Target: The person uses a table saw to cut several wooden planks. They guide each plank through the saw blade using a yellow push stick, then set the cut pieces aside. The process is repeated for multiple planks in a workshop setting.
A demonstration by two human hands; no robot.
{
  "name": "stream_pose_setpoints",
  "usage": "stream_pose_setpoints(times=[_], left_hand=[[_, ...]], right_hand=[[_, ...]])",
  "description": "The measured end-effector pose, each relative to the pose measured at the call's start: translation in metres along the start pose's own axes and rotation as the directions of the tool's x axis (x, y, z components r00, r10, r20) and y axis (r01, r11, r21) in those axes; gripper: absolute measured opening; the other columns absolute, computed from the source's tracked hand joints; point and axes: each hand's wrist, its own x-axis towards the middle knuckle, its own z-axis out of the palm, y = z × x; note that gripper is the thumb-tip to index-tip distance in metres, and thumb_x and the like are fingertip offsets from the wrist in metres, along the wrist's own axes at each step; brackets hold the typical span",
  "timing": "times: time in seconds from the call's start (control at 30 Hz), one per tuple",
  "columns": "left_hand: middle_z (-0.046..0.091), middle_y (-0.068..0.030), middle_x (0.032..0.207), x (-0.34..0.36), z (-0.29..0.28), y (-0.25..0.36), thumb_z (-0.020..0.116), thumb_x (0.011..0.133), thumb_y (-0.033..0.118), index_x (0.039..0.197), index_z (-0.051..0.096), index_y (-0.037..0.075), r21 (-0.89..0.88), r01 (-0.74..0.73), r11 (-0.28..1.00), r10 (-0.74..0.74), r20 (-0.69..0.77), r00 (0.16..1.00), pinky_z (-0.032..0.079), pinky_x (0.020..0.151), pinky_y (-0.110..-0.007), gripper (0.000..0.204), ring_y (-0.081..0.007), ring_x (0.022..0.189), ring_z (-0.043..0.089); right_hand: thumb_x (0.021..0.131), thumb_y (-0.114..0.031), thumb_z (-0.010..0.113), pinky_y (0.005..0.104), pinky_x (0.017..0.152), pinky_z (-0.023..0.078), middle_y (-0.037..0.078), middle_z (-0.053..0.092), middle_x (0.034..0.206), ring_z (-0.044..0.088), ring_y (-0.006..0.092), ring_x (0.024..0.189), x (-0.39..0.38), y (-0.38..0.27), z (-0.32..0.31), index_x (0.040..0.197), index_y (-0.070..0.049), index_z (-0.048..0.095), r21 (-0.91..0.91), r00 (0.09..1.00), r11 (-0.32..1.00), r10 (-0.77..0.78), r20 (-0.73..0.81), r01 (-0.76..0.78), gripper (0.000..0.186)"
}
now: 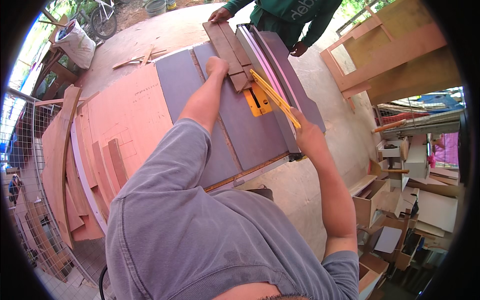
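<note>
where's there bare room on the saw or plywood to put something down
The plywood is bare between the saw top and the loose strips. The saw top is bare between the yellow insert and its near edge, right of the groove. Crowded: the far end, with boards, left hand and the tip of the right hand's yellow stick.

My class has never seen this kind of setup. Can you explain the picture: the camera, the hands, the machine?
No robot here: a head-worn fisheye camera looks down, so straight edges bend near the rim. The machine looks like a table saw, with a yellow slotted plate in its grey top. Brown wooden pieces lie on it. The wearer's left hand is at their left edge; the right hand holds a yellow stick pointing toward their near end. A co-worker's hand is at the far end.
</note>
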Motion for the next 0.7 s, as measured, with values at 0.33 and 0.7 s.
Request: stream_pose_setpoints(times=[0.33,0.7], left_hand=[[0.073,-0.0233,0.117,0.011,-0.011,0.0,0.067,0.089,0.024,0.11,0.076,0.0,0.029,-0.029,0.999,0.031,-0.056,0.998,0.056,0.098,-0.042,0.033,-0.0377,0.113,0.07],[0.069,-0.0257,0.127,0.024,-0.045,0.009,0.069,0.093,0.038,0.119,0.072,-0.002,0.092,-0.033,0.995,0.046,-0.143,0.989,0.053,0.102,-0.045,0.048,-0.0369,0.121,0.067]], right_hand=[[0.097,-0.008,0.053,0.0558,0.076,0.051,0.028,0.069,0.095,0.067,0.0473,0.087,0.026,-0.012,-0.005,0.151,-0.026,0.045,0.038,0.999,0.999,0.037,0.034,-0.038,0.058],[0.098,-0.01,0.05,0.0556,0.08,0.052,0.028,0.069,0.099,0.067,0.0471,0.089,0.068,-0.029,-0.01,0.152,-0.025,0.046,0.032,0.998,0.999,0.041,0.048,-0.042,0.056]])
